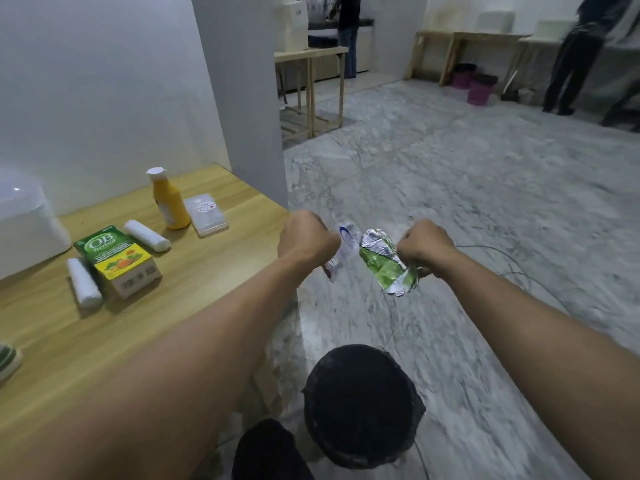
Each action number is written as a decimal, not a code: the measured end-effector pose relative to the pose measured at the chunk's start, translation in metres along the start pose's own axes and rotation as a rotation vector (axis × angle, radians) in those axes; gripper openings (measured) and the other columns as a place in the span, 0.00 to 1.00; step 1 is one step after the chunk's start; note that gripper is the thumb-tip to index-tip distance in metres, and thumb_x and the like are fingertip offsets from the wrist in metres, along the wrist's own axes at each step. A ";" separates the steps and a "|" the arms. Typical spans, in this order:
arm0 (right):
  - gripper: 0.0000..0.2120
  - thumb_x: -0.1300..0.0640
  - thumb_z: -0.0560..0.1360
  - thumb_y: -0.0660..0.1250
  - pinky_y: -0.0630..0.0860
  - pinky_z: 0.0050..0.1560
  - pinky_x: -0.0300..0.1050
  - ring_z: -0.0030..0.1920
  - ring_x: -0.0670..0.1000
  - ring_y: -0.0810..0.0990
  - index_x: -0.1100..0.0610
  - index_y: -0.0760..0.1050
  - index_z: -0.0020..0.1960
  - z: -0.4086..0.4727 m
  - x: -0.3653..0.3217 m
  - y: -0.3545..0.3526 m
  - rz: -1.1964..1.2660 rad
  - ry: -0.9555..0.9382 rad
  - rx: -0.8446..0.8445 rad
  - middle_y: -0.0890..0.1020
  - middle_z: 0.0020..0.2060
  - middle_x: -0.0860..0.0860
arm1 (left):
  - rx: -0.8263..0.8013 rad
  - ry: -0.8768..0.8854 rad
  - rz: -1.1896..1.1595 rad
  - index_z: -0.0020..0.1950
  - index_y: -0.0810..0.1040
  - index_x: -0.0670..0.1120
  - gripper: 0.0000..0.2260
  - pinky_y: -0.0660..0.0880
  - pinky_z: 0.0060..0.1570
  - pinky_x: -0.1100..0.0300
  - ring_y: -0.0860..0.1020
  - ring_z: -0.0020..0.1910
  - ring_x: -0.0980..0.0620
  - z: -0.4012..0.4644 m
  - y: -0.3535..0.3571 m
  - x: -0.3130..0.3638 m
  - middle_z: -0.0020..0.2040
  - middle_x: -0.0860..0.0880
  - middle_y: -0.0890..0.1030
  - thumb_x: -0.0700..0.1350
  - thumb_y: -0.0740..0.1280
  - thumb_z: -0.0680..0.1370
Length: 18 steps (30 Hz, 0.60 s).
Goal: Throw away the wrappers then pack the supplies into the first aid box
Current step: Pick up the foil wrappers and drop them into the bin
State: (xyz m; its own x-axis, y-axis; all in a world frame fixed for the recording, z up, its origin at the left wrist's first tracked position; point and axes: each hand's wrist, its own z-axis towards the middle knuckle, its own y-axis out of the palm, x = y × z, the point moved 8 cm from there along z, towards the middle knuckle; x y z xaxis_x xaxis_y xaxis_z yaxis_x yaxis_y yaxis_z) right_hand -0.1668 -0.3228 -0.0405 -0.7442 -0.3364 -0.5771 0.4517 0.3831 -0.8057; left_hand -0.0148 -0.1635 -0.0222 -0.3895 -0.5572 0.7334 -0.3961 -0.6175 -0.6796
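My left hand (306, 239) is closed on a white and blue wrapper (343, 249). My right hand (424, 245) is closed on a crumpled green and silver wrapper (386, 263). Both hands are held out over the floor, above and beyond a black bin (360, 407) lined with a black bag. On the wooden table (180, 306) at the left lie a green OB herbal box (116, 258), two white gauze rolls (83, 284) (147, 235), a yellow bottle (168, 200) and a clear flat case (206, 214). A white first aid box (26, 220) stands at the table's far left.
A grey wall corner (242, 98) rises behind the table. The marble floor stretches to the right, with thin cables (502, 265) lying on it. Wooden tables, purple buckets (479, 90) and two standing people are at the far side of the room.
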 end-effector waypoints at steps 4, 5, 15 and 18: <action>0.07 0.69 0.62 0.60 0.81 0.29 0.50 0.23 0.56 0.77 0.62 0.73 0.27 -0.005 0.044 0.013 0.039 0.115 -0.061 0.77 0.25 0.59 | -0.107 0.024 0.041 0.37 0.82 0.41 0.05 0.79 0.37 0.54 0.81 0.37 0.42 -0.018 0.052 0.008 0.37 0.43 0.83 0.41 0.68 0.69; 0.08 0.69 0.62 0.60 0.83 0.32 0.54 0.24 0.57 0.79 0.61 0.72 0.27 -0.006 0.054 0.019 0.040 0.135 -0.081 0.77 0.25 0.59 | -0.135 0.022 0.057 0.36 0.82 0.40 0.07 0.77 0.34 0.55 0.80 0.36 0.43 -0.022 0.066 0.005 0.35 0.43 0.82 0.42 0.68 0.70; 0.06 0.68 0.63 0.62 0.77 0.22 0.40 0.20 0.53 0.80 0.63 0.75 0.29 -0.013 0.130 0.114 -0.081 0.262 -0.281 0.79 0.20 0.57 | -0.321 -0.295 0.122 0.41 0.79 0.36 0.08 0.71 0.31 0.59 0.84 0.46 0.40 -0.042 0.173 -0.109 0.45 0.36 0.83 0.42 0.67 0.71; 0.06 0.68 0.67 0.63 0.73 0.21 0.38 0.20 0.53 0.80 0.64 0.71 0.32 -0.017 0.145 0.140 -0.076 0.299 -0.296 0.78 0.20 0.56 | -0.347 -0.336 0.209 0.44 0.80 0.39 0.06 0.66 0.28 0.62 0.83 0.41 0.44 -0.046 0.194 -0.139 0.48 0.40 0.83 0.41 0.68 0.71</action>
State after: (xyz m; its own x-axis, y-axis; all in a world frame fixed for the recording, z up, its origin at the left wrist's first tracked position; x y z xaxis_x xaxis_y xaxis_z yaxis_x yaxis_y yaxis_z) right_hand -0.2198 -0.3034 -0.2344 -0.8995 -0.1256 -0.4186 0.2620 0.6116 -0.7465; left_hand -0.0753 -0.1804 -0.2570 -0.2237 -0.8315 0.5085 -0.6125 -0.2859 -0.7370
